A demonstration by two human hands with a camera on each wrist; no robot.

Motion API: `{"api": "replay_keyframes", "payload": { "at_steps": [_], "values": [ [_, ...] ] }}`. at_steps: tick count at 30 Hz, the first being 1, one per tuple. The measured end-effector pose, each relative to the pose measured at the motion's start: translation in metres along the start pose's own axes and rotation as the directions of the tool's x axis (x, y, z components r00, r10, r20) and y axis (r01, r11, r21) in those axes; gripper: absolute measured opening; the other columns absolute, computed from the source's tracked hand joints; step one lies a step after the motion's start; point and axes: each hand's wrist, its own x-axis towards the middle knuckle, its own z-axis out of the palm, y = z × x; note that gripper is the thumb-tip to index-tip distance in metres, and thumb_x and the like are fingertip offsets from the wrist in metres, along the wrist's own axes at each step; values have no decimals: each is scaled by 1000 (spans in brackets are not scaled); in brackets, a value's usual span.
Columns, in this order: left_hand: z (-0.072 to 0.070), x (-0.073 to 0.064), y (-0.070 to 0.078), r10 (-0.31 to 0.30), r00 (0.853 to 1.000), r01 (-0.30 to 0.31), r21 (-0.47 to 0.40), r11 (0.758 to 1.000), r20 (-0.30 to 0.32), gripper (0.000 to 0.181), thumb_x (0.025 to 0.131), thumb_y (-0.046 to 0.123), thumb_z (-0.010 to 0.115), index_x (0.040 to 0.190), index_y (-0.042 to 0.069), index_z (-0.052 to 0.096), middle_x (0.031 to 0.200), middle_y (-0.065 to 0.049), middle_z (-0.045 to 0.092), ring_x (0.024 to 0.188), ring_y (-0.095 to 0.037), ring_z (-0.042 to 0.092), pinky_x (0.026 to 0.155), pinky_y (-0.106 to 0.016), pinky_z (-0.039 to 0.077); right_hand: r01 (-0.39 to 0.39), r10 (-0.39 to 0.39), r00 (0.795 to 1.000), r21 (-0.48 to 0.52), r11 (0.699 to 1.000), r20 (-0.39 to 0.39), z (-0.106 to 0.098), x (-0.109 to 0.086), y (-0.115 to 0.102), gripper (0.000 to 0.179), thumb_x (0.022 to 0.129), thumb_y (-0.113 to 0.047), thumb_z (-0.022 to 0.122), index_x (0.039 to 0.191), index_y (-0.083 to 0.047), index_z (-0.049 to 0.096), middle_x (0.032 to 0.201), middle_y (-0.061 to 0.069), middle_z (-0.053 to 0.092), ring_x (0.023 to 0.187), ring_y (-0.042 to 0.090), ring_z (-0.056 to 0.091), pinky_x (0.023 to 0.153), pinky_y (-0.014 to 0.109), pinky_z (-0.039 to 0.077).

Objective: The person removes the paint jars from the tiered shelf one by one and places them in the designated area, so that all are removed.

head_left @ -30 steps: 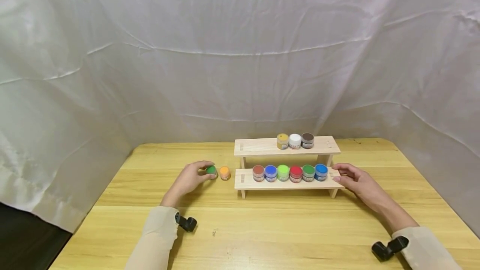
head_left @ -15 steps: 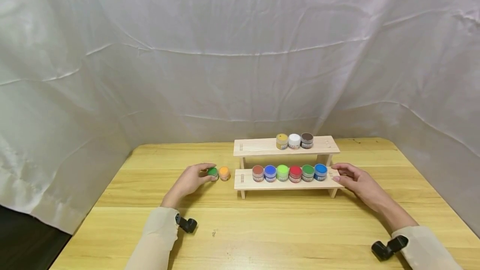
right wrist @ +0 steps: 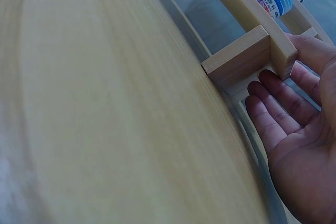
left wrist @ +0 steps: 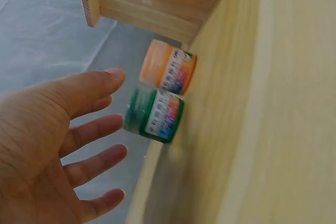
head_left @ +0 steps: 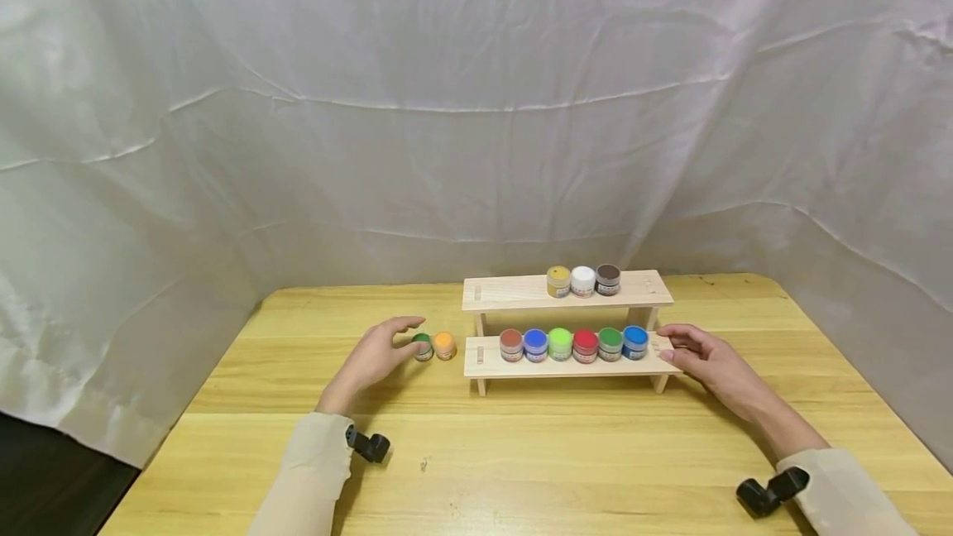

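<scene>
My left hand [head_left: 375, 351] is held just left of a green paint jar [left wrist: 154, 115], its fingers spread and holding nothing. That jar stands on the table beside an orange paint jar [left wrist: 169, 66], and in the head view the two look nearly touching. At the other side my right hand [head_left: 711, 366] grips the right end of the two-tier wooden stand [head_left: 484, 364]. In the right wrist view, the thumb lies at the board's end and the fingers curl below it near the leg [right wrist: 239, 59].
On the lower tier a row of several paint jars runs from a reddish-brown jar [head_left: 511, 345] to a blue jar [head_left: 635, 342]. The upper tier bears an ochre jar [head_left: 558, 281], a white jar [head_left: 583, 281] and a dark brown jar [head_left: 607, 280]. A pale curtain [head_left: 476, 147] hangs behind the table.
The green paint jar was slid right against the orange one, and my left hand let go of it and drew slightly back left. My right hand stayed at the stand.
</scene>
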Motion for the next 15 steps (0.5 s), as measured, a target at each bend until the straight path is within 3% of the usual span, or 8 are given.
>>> {"api": "replay_keyframes", "payload": {
  "at_steps": [10,15],
  "values": [
    [-7,-1,30,86,994,-82,55,995,-72,52,94,37,66,139,13,55,141,-11,52,131,-34,45,107,-54,35,-9,9,1000,5,1000,9,-1,1,2,44,98,-22,61,133,2,49,120,18,58,100,7,61,83,18,50],
    [-8,0,50,156,981,-144,102,984,-116,50,95,37,66,138,14,56,140,-10,54,129,-34,47,106,-54,37,1,-1,1000,22,1000,9,-1,1,3,42,98,-20,61,132,2,49,118,15,59,99,7,61,82,19,51]
  ]
}}
